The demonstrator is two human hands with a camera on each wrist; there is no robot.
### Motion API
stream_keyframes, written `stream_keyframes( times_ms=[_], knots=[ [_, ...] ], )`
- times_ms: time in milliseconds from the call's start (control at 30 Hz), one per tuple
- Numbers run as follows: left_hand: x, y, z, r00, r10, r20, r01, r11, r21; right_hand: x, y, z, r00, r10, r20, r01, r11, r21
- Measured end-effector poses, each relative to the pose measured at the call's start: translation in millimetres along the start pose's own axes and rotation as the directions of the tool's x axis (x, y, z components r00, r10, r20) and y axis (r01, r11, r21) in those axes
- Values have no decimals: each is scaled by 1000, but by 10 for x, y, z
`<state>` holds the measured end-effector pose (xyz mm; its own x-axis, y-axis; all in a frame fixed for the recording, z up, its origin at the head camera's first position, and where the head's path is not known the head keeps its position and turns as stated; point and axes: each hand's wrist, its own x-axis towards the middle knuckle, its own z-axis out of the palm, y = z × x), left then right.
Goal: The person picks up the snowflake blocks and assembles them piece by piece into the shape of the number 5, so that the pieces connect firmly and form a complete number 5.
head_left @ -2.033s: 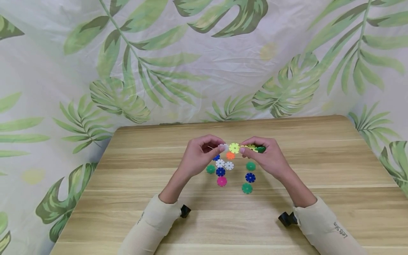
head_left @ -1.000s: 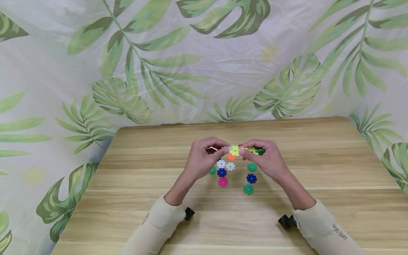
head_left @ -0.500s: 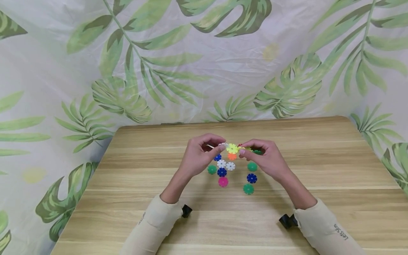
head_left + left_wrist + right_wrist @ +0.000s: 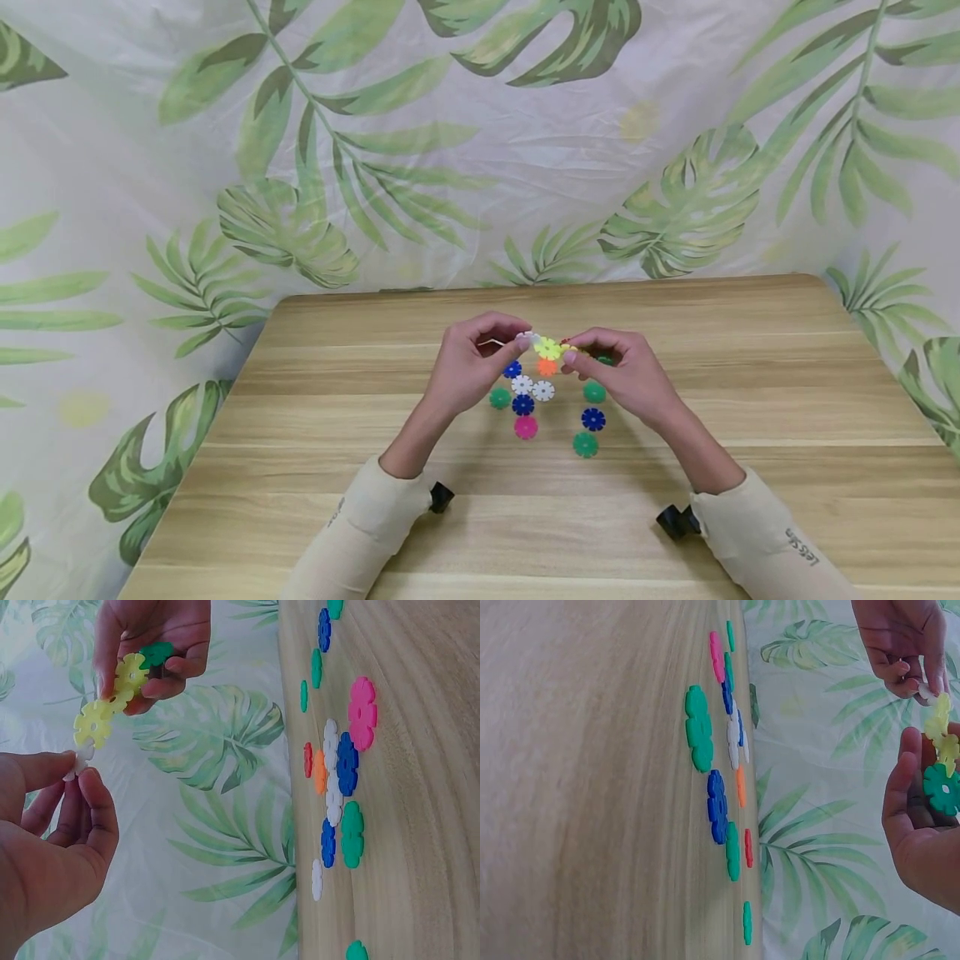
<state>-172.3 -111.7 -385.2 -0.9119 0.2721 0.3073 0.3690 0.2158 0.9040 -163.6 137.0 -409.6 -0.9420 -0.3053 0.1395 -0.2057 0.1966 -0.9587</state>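
My left hand (image 4: 474, 360) pinches a white snowflake disc (image 4: 82, 759) between thumb and fingertips, above the table. The disc's edge meets a notched yellow snowflake disc (image 4: 548, 348), the end piece of a short chain. My right hand (image 4: 628, 367) grips that chain between thumb and fingers. In the left wrist view, more yellow discs (image 4: 131, 673) follow along it, and a green disc (image 4: 156, 652) sits at the far end, near the right palm. The right wrist view shows this green disc (image 4: 941, 789) face-on in front of the curled fingers.
Loose discs lie on the wooden table (image 4: 337, 417) below the hands: a pink one (image 4: 526, 427), an orange one (image 4: 547, 367), two whites, several blues and greens, and a red one (image 4: 748, 847). A leaf-print cloth (image 4: 420, 167) hangs behind the table's far edge.
A second ago my left hand came in lower and closer to the yellow disc; since then it has drawn slightly up and left. The chain's far end has tilted behind my right hand.
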Motion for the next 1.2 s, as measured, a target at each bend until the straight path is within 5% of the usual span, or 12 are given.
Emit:
stream_keyframes(
  times_ms=[400,1200],
  knots=[
    [-8,-22,48,999,47,2,-47,999,-4,-11,1,45,1000,27,-4,-27,999,-41],
    [-45,-23,144,997,25,69,-24,1000,-15,-32,12,106,999,-35,-19,36,999,18]
  ],
)
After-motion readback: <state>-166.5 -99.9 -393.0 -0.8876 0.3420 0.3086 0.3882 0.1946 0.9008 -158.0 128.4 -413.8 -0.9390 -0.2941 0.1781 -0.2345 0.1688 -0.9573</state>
